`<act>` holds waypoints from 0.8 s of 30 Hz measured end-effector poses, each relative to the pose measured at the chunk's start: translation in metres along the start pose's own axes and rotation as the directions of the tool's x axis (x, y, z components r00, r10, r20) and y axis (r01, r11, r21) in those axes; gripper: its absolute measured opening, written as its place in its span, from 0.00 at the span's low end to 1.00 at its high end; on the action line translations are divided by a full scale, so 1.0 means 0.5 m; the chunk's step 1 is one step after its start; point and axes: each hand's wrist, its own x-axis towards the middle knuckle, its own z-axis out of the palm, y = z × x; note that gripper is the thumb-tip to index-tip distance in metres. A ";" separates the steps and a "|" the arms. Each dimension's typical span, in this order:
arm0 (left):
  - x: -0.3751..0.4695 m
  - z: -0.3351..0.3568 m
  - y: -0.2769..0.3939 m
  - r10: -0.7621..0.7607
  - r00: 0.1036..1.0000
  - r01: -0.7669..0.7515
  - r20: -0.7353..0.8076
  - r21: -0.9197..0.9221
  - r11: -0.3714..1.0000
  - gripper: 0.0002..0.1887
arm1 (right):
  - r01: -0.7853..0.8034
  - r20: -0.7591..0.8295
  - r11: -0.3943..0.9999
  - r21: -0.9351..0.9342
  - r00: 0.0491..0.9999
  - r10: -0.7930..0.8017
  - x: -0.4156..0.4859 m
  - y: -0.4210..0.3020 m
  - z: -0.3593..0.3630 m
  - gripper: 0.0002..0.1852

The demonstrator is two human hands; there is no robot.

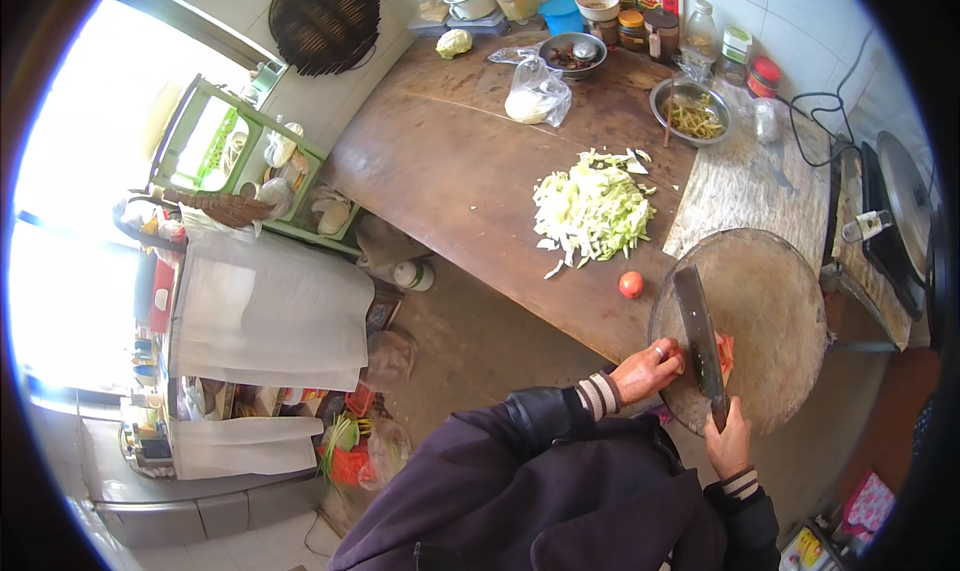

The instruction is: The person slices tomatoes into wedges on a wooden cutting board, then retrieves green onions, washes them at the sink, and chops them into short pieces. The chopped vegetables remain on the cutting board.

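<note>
My right hand [727, 437] grips the handle of a cleaver [697, 327], whose dark blade stands over the left part of a round wooden chopping block [776, 308]. Red tomato pieces [724, 355] lie against the blade's right side. On the left side of the blade, my left hand [649, 372] has its fingers bent around a piece of tomato, mostly hidden by the fingers. A whole tomato [631, 284] rests on the wooden table [450, 166] just left of the block. Beyond it is a heap of chopped cabbage [596, 207].
Farther back are a metal bowl of shredded food [690, 112], a plastic bag with something white [538, 95], a metal bowl with dark pieces [574, 52] and a cabbage piece [454, 43]. Jars [661, 35] line the wall. A metal lid [902, 196] stands at the right.
</note>
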 end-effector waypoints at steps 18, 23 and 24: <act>-0.006 -0.019 0.012 -0.021 1.000 0.021 0.003 0.057 0.998 0.15 | 0.125 -0.165 0.984 0.128 0.981 -0.103 0.018 -0.031 0.021 0.11; -0.001 -0.017 0.004 -0.009 1.000 0.009 0.025 0.031 0.999 0.14 | 0.074 -0.105 0.995 0.074 0.992 -0.066 0.030 -0.039 0.014 0.10; -0.001 -0.018 0.004 -0.006 1.000 0.005 0.021 0.028 1.000 0.14 | 0.073 -0.123 0.994 0.078 0.990 -0.063 0.029 -0.039 0.013 0.10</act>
